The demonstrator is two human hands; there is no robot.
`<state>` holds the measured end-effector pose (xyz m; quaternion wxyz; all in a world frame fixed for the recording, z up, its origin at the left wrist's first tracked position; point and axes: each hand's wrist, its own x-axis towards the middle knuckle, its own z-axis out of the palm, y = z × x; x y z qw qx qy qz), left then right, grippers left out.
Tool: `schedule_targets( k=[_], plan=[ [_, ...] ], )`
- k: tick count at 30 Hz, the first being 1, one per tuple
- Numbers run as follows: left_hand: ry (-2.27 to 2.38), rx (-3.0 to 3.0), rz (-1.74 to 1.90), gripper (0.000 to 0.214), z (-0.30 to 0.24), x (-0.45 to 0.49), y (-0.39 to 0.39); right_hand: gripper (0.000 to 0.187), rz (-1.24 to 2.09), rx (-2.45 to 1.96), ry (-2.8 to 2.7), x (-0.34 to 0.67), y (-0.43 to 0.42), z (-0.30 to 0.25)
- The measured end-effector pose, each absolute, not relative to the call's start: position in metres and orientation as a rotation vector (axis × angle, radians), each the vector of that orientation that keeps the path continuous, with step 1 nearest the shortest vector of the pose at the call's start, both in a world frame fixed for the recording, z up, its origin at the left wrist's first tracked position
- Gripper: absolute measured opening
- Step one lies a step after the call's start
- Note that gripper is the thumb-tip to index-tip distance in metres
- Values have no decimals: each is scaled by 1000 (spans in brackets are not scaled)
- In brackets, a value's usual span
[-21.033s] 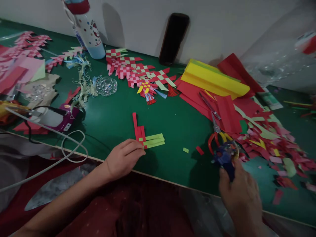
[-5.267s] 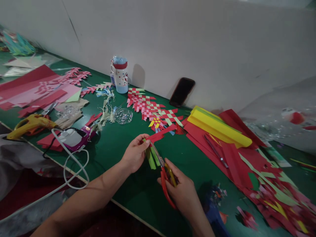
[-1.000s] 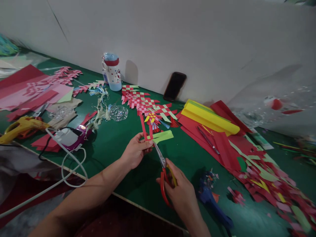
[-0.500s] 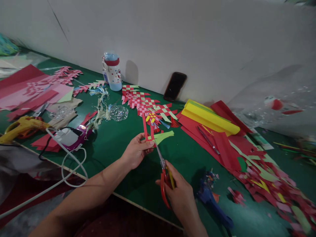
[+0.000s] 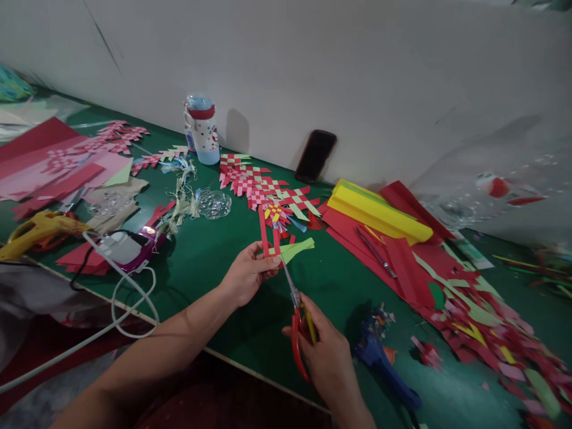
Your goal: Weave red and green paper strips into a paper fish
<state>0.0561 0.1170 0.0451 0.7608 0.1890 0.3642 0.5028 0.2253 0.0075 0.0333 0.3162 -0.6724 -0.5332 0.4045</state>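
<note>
Between thumb and fingers, my left hand [image 5: 250,271] pinches a small weave of red paper strips [image 5: 264,233] and light green paper strips [image 5: 297,250]. My right hand [image 5: 328,348] is closed around the handles of scissors [image 5: 295,316] with red and yellow grips. Their blades reach the green strip close to my left thumb and look nearly together; the exact contact at the tip is hard to see. Just beyond, a row of woven paper fish [image 5: 259,182] in pink, red and green lies on the green table [image 5: 196,250].
A water bottle [image 5: 205,131] and a phone [image 5: 315,156] stand by the wall. To the right are red and yellow paper sheets [image 5: 379,211], a blue glue gun [image 5: 384,363] and many paper scraps [image 5: 500,345]. At left lie a power strip [image 5: 134,247] with a white cable and yellow-handled glue gun [image 5: 40,232].
Almost nothing differs. The view has shifted very slightly, and both hands keep the same place with the paper strips and the scissors.
</note>
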Motion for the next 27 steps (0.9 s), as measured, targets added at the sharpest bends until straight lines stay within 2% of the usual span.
schedule_targets(
  k=[5,19,27],
  plan=[
    [786,426,1099,50,43,56,118,55,997,-1768,-1453,227,8,34],
    [803,463,1093,49,42,56,118,55,1061,-1815,-1446,225,8,37],
    [891,660,1170,41,43,50,121,61,842,-1927,-1568,241,7,38]
  ],
)
